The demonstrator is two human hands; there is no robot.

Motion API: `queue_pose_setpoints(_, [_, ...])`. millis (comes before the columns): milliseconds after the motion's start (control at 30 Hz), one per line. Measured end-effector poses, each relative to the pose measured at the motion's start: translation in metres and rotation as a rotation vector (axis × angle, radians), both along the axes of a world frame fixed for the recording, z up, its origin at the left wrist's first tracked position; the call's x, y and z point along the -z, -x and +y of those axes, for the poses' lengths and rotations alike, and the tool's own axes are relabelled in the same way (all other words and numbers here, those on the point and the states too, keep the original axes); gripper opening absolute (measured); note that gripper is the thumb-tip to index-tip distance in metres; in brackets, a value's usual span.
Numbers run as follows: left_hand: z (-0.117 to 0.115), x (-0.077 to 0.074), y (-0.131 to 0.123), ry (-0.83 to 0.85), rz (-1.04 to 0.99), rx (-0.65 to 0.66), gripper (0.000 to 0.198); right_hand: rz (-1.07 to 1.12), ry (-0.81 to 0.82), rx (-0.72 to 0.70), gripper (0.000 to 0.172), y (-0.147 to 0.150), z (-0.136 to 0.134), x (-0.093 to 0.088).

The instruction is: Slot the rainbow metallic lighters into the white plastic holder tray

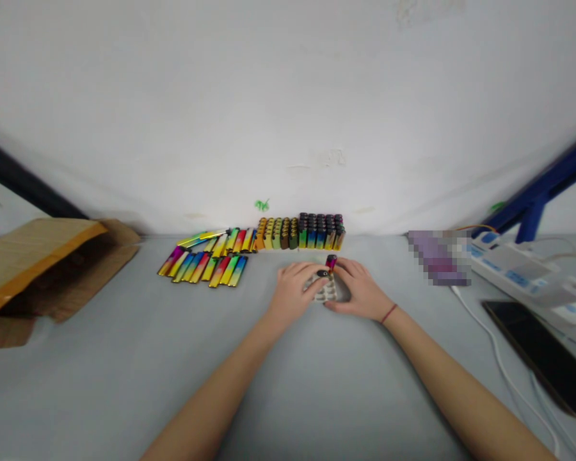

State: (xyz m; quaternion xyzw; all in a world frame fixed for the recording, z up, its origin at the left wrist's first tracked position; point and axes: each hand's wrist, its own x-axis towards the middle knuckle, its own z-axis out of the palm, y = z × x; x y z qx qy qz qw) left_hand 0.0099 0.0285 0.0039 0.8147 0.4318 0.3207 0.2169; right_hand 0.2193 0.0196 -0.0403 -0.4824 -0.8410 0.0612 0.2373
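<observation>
A small white tray with rows of round holes [325, 294] lies on the table between my hands. My left hand [292, 289] reaches over its left side, thumb and fingers pinched on a lighter with a dark top [322, 273]; the lighter's lower part is hidden. My right hand [362, 291] curls round the tray's right side, thumb at the front corner and forefinger at the far one. Beside that forefinger a purple-red lighter [331, 262] stands upright at the tray's far right corner.
Loose multicoloured lighters [206, 266] lie left of the hands. Behind stand upright blocks of gold-topped lighters [276, 234] and dark-topped lighters [321, 230] against the wall. An open cardboard box [52, 262] sits left; a phone [542, 352], power strip [523, 269] and white cable [492, 339] lie right.
</observation>
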Motion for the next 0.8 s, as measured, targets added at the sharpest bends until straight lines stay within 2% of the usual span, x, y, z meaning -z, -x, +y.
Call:
queue_pose_setpoints(133, [0.0,-0.002,-0.002,-0.016,0.037,-0.004,0.022,0.006,-0.003,-0.004,0.081,0.001,0.0,0.0])
queue_pose_setpoints(333, [-0.001,0.004,-0.005,-0.092,0.07,0.005,0.022,0.004,0.004,0.012,0.081,0.003,0.0,0.0])
queue_pose_setpoints(567, [0.002,0.015,-0.004,-0.321,0.053,-0.002,0.029,-0.01,0.024,0.027,0.084,0.005,-0.001,-0.005])
queue_pose_setpoints(700, [0.006,0.02,-0.002,-0.428,0.038,-0.027,0.018,-0.014,0.026,0.027,0.084,0.006,0.0,-0.006])
queue_pose_setpoints(800, [0.007,0.017,0.0,-0.443,0.098,-0.011,0.018,-0.01,0.022,0.03,0.083,0.006,-0.001,-0.006])
